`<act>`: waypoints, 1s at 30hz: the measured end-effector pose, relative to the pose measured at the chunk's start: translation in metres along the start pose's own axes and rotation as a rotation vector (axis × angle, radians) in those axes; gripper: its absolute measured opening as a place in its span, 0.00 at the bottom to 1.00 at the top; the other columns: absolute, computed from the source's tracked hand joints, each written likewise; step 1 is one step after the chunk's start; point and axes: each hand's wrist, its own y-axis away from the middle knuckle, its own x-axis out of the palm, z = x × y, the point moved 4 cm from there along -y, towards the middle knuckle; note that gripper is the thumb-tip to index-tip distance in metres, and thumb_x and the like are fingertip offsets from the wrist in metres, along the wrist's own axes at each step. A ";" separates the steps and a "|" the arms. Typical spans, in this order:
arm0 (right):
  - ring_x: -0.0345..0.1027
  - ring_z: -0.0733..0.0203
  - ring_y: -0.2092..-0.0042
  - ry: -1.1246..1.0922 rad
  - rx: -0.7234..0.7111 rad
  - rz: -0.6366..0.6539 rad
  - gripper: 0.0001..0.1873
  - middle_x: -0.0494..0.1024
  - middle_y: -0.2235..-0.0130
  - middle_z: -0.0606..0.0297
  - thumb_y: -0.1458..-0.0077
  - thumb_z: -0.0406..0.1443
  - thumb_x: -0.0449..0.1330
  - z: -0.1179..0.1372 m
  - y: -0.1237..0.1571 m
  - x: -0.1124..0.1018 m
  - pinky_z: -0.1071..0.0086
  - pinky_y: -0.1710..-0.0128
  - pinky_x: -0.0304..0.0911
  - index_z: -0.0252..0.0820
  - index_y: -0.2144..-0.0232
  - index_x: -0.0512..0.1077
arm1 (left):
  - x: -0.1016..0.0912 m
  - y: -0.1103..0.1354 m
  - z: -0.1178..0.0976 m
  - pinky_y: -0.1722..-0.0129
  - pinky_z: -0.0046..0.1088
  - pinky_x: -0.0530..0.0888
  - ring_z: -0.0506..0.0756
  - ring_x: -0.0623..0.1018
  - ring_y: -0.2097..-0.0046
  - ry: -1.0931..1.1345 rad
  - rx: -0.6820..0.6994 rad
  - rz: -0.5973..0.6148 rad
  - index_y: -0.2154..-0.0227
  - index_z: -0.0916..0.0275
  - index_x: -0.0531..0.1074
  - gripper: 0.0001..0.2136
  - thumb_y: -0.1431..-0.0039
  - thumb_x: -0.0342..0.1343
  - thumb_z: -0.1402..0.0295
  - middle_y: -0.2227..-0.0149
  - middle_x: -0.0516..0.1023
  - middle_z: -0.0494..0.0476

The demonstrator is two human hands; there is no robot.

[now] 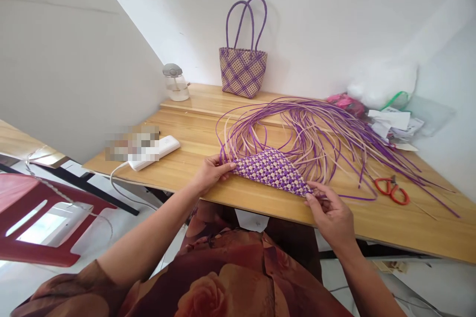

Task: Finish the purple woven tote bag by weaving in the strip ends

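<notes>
A flat woven panel (273, 171) of purple and cream checks lies at the near edge of the wooden table (193, 168). Long loose purple and cream strips (316, 133) trail from it in loops across the table. My left hand (212, 172) pinches the panel's left corner, fingers closed on it. At the panel's right corner, my right hand (330, 210) has its fingertips closed on the woven edge and a strip end.
A finished purple and cream woven bag (243, 70) stands against the far wall. Red-handled scissors (391, 189) lie at the right. A white power strip (156, 152) and a glass jar (174, 82) sit left. Bags and papers (386, 109) pile at the back right. A red plastic chair (40, 223) stands at the left.
</notes>
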 end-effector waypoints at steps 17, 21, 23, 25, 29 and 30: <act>0.63 0.64 0.73 0.049 0.071 0.172 0.24 0.73 0.72 0.65 0.48 0.47 0.63 0.003 -0.018 -0.002 0.69 0.71 0.63 0.39 0.53 0.77 | -0.005 -0.006 0.000 0.86 0.16 0.64 0.43 0.68 0.83 -0.050 -0.127 0.033 0.70 0.66 0.76 0.20 0.60 0.70 0.55 0.79 0.74 0.49; 0.59 0.66 0.74 0.028 0.042 0.225 0.23 0.71 0.73 0.68 0.46 0.47 0.63 0.002 -0.017 -0.002 0.70 0.73 0.60 0.40 0.53 0.77 | -0.005 -0.004 0.001 0.86 0.16 0.64 0.44 0.68 0.83 -0.070 -0.131 0.033 0.70 0.67 0.76 0.20 0.59 0.70 0.55 0.80 0.73 0.49; 0.58 0.66 0.75 0.025 0.035 0.224 0.23 0.69 0.74 0.68 0.46 0.47 0.63 0.003 -0.015 -0.002 0.71 0.74 0.59 0.40 0.53 0.77 | -0.003 -0.004 0.000 0.88 0.17 0.62 0.43 0.66 0.84 -0.115 -0.138 -0.009 0.65 0.66 0.78 0.20 0.58 0.69 0.56 0.80 0.73 0.48; 0.57 0.67 0.75 0.035 0.036 0.210 0.23 0.67 0.75 0.69 0.46 0.47 0.62 0.002 -0.013 -0.001 0.71 0.75 0.58 0.40 0.53 0.76 | -0.001 -0.004 -0.001 0.89 0.17 0.59 0.43 0.65 0.85 -0.138 -0.137 -0.037 0.63 0.66 0.78 0.21 0.57 0.69 0.57 0.80 0.73 0.47; 0.60 0.66 0.75 0.051 0.057 0.169 0.24 0.68 0.74 0.69 0.45 0.48 0.62 -0.002 -0.009 -0.001 0.71 0.74 0.58 0.42 0.50 0.75 | -0.005 -0.004 0.000 0.83 0.16 0.65 0.44 0.69 0.82 -0.052 -0.097 0.057 0.69 0.67 0.75 0.21 0.56 0.69 0.53 0.78 0.75 0.51; 0.61 0.66 0.74 0.052 0.058 0.164 0.24 0.69 0.73 0.68 0.45 0.49 0.62 -0.003 -0.009 -0.001 0.72 0.74 0.59 0.43 0.50 0.75 | -0.007 -0.005 0.001 0.82 0.16 0.67 0.44 0.70 0.81 -0.016 -0.098 0.093 0.69 0.68 0.75 0.22 0.56 0.69 0.51 0.78 0.76 0.52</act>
